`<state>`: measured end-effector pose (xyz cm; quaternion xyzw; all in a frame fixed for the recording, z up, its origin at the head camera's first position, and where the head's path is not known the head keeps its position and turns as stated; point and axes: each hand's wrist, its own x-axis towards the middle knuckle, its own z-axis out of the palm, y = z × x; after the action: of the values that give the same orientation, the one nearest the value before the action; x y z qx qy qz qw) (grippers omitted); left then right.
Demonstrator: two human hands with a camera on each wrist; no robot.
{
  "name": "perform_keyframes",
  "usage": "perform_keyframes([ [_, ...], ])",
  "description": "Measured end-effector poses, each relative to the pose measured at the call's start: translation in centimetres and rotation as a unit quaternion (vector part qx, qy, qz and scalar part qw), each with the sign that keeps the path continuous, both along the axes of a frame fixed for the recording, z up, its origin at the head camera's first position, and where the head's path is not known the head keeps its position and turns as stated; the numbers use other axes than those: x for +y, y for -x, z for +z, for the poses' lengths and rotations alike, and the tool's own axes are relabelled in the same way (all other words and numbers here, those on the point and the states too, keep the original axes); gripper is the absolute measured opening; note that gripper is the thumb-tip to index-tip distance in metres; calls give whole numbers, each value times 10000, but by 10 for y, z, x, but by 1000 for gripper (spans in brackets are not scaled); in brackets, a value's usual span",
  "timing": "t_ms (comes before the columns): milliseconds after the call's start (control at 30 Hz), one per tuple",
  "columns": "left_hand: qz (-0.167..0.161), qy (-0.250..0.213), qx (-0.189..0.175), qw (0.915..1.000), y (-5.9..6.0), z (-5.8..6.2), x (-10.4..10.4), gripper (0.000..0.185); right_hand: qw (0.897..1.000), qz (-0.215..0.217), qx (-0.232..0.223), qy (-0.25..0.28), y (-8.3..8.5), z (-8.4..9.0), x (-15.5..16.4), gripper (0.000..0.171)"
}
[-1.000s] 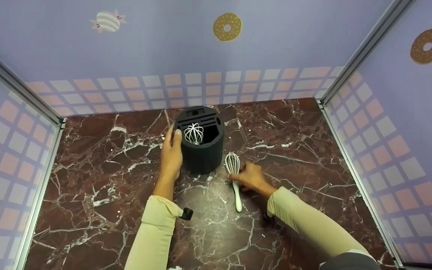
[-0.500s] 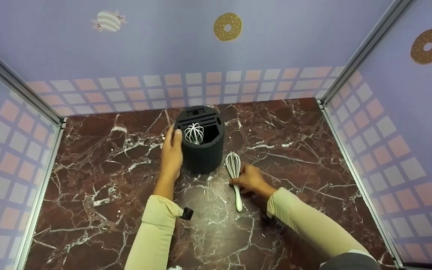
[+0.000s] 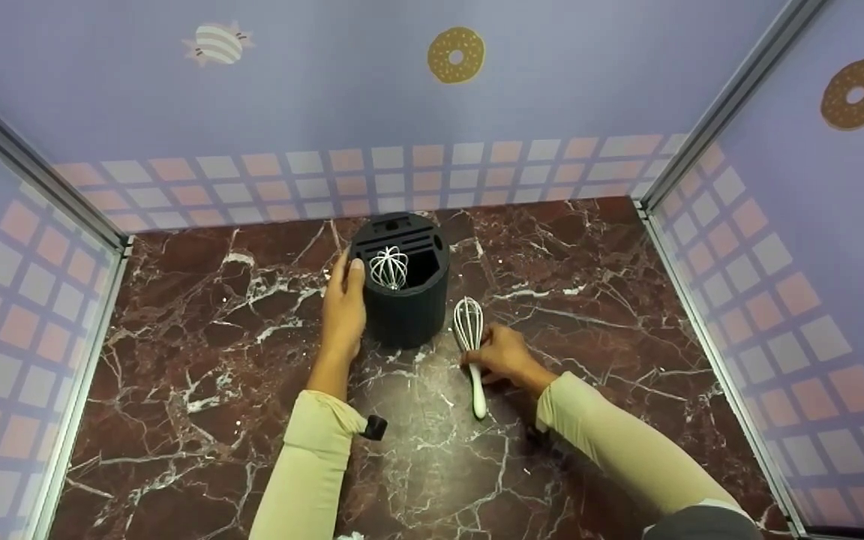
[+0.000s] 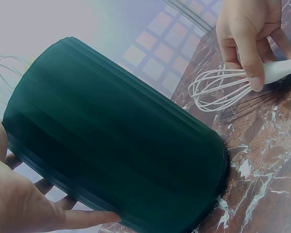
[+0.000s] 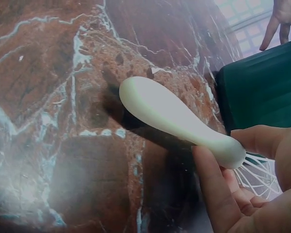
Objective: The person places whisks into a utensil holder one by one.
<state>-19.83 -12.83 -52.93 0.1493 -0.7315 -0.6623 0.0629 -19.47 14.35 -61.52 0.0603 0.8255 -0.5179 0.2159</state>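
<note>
You are steadying the holder (image 3: 404, 285) on the worktop (image 3: 199, 360) with your left hand (image 3: 343, 311), fingers flat against its side. Just right of the holder, your right hand (image 3: 503, 354) is pinching the whisk (image 3: 471, 346) at its neck. It looks light, with a stiff, smooth handle and springy wires; grip the handle. Since earlier, the whisk has been rising and nearing the holder.

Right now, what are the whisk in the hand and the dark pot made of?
The whisk: thin shiny wire loops, likely metal, on a smooth matte white handle, probably plastic or silicone. The dark pot: matte blackish body with fine ridges, probably plastic.
</note>
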Motion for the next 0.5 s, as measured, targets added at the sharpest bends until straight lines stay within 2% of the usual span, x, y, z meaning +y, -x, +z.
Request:
perform_keyframes([
  [267,-74,13,-30,10000,-1,2,0,63,9994,-101,-161,303,7,11,4,38],
  [500,-21,-15,49,10000,0,0,-1,58,9992,-193,33,345,13,19,5,34],
])
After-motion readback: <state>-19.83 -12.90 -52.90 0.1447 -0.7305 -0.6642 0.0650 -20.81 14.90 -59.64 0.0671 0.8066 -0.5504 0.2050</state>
